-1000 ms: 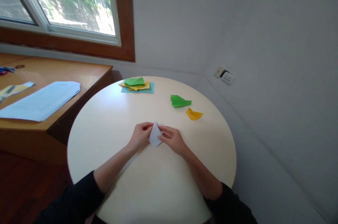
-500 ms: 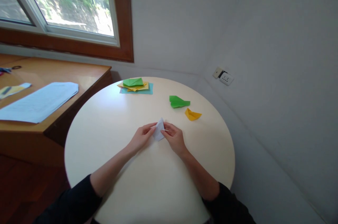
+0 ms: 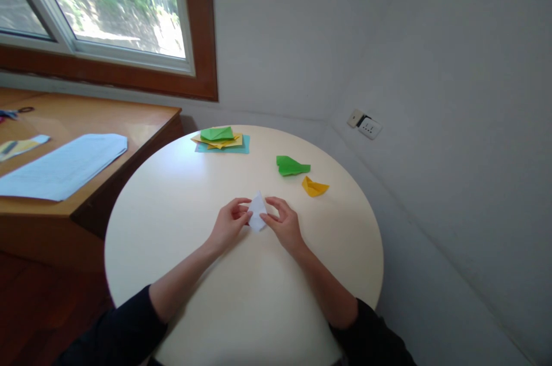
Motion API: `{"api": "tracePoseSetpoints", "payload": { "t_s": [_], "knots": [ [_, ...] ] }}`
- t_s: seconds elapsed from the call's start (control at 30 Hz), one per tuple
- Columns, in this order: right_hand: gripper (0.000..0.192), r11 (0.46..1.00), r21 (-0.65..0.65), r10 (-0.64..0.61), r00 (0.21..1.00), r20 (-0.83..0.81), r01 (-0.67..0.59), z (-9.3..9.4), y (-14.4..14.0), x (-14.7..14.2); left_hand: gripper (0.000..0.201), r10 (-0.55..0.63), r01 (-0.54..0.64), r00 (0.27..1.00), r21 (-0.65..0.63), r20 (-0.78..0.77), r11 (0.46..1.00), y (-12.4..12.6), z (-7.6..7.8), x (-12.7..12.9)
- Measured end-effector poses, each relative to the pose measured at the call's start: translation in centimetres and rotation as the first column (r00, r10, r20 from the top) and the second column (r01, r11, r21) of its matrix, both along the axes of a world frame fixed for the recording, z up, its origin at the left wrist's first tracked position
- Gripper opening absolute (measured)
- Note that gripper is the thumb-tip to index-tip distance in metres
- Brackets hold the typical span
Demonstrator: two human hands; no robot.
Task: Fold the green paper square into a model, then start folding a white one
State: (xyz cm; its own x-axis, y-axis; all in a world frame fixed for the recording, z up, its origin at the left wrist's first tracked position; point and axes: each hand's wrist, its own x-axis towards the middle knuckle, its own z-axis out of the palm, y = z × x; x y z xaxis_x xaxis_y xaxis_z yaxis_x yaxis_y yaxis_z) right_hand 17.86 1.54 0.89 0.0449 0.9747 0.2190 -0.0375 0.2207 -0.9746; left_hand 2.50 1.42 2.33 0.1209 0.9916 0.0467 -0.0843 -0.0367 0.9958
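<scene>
A small folded white paper (image 3: 258,214), pointed at its far end, is between my two hands over the middle of the round table. My left hand (image 3: 230,219) has its thumb on the paper's left edge, with the fingers curled behind. On the other side, my right hand (image 3: 284,223) touches the right edge with its thumb, the index finger arched near the upper part. A green folded paper (image 3: 292,166) and an orange folded paper (image 3: 314,187) lie beyond my right hand.
The round white table (image 3: 172,199) carries a stack of green, yellow and blue papers (image 3: 222,139) at its far edge. At the left stands a wooden desk (image 3: 142,116) with large paper sheets (image 3: 73,165) and scissors (image 3: 17,112). A wall socket (image 3: 370,127) is at the right.
The white paper has shifted slightly left and looks flatter, its side flaps no longer sticking out. The fingers of both hands have loosened a little around it.
</scene>
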Motion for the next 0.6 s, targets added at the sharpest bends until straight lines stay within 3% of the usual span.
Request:
{"api": "tracePoseSetpoints", "payload": {
  "t_s": [0.23,0.6],
  "knots": [
    [0.035,0.989,-0.078,0.121,0.992,-0.026,-0.123,-0.15,-0.06,-0.15,0.042,0.028,-0.028,0.999,0.001,0.023,1.0,0.02,0.09,-0.11],
    [0.028,0.988,-0.068,0.129,0.984,-0.126,-0.138,-0.83,0.53,0.43,0.046,-0.086,0.082,0.993,0.058,0.077,0.995,0.05,0.37,-0.09]
  ]
}}
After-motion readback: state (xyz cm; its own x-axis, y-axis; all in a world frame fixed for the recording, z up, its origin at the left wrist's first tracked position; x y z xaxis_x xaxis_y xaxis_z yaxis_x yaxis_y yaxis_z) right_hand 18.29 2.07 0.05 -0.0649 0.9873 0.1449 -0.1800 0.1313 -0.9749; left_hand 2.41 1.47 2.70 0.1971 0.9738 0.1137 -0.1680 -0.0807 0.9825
